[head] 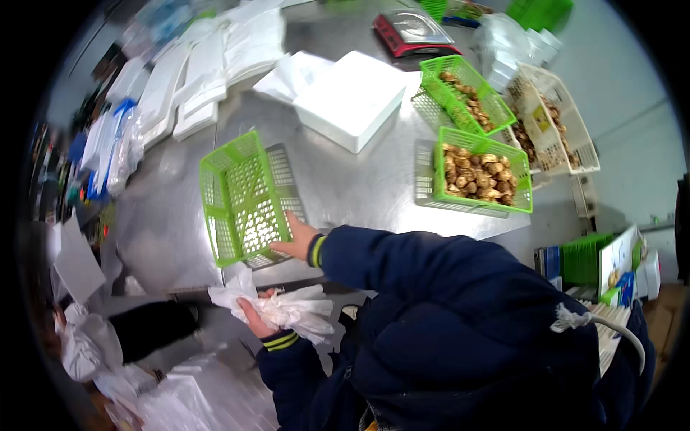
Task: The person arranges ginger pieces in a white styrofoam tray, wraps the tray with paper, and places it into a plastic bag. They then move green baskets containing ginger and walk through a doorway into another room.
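Note:
My left hand [257, 319] is closed around a bunch of crumpled white paper or cloth sheets [294, 312], below the front edge of the metal table. My right hand [294, 237] grips the near right corner of a green plastic mesh basket [272, 188], whose perforated bottom shows. To the right, a second green basket [485, 203] holds brown and cream pieces [477, 175] that look like mushrooms or bulbs. Behind it, another green basket [453, 97] has smaller such pieces along its side. A white foam box [350, 102] stands between the baskets, beside loose white sheets.
Stacks of white sheets or flat pads [202, 75] cover the back left. A red scale with a metal pan [418, 29] stands at the back. Cream plastic crates [566, 118] are on the right. A person in white [89, 345] is at the lower left, near plastic-wrapped white items [199, 393].

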Demonstrator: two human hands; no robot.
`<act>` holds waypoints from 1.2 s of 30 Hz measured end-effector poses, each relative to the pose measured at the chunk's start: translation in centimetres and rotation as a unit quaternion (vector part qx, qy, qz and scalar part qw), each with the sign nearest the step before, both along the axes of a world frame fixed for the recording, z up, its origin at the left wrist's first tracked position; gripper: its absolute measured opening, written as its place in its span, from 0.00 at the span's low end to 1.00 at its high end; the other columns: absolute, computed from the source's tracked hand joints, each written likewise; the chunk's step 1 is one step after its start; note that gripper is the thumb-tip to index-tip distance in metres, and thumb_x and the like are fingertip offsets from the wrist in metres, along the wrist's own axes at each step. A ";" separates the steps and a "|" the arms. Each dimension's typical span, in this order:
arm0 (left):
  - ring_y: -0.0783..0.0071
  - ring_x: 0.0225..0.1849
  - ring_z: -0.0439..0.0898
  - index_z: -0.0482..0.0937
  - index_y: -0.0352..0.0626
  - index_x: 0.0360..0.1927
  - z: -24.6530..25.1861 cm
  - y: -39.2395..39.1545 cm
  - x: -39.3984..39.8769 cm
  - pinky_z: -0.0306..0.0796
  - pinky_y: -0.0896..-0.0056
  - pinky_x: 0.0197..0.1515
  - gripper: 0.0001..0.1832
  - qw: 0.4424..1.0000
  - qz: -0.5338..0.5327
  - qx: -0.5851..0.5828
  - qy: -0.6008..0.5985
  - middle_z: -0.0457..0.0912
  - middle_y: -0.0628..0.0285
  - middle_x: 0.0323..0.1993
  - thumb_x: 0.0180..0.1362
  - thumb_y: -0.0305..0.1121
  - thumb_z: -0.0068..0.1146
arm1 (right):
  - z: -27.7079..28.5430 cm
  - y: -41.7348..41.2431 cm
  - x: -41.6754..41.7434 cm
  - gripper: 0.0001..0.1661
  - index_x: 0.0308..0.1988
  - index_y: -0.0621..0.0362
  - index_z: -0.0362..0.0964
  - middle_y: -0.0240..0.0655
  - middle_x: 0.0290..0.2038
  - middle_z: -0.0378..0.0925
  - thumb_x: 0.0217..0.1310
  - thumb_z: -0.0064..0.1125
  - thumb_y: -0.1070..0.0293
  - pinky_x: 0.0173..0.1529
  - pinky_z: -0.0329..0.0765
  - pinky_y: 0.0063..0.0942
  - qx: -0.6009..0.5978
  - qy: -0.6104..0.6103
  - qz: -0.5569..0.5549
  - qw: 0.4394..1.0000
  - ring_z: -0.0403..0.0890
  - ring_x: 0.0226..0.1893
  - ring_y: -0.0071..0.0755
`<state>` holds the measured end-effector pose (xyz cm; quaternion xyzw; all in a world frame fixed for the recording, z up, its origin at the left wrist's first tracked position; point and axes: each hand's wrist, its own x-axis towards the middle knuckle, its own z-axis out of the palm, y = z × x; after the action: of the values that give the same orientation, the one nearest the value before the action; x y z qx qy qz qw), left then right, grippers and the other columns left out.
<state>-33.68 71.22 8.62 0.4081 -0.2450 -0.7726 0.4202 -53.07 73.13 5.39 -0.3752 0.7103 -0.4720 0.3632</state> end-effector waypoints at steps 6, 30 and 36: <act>0.65 0.25 0.73 0.63 0.34 0.43 2.6 5.1 -6.8 0.68 0.64 0.35 0.23 0.982 -0.086 -0.148 -0.078 0.72 0.55 0.20 0.58 0.47 0.41 | -4.6 -4.5 -1.9 0.26 0.41 0.67 0.64 0.56 0.35 0.72 0.44 0.51 0.60 0.44 0.70 0.39 0.169 0.038 0.034 0.984 0.74 0.38 0.53; 0.70 0.41 0.75 0.69 0.30 0.44 6.7 33.2 -25.7 0.66 0.73 0.45 0.24 0.518 -0.775 -0.357 0.046 0.76 0.56 0.39 0.39 0.21 0.58 | 5.6 61.2 -12.9 0.16 0.46 0.65 0.62 0.38 0.36 0.74 0.56 0.43 0.75 0.35 0.73 0.22 -0.261 0.167 -0.714 0.629 0.74 0.33 0.24; 0.77 0.37 0.76 0.72 0.34 0.42 8.3 53.4 -34.4 0.67 0.78 0.41 0.19 0.413 -0.830 -0.351 0.134 0.78 0.60 0.36 0.45 0.24 0.59 | 7.2 78.0 -18.4 0.12 0.40 0.64 0.63 0.40 0.31 0.75 0.55 0.40 0.72 0.19 0.70 0.19 -0.255 0.034 -0.800 0.542 0.77 0.20 0.30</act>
<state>-68.05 124.66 16.89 -0.2856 -0.6543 -0.6367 -0.2915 -71.44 151.10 12.61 0.2564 0.5774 -0.7146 -0.3004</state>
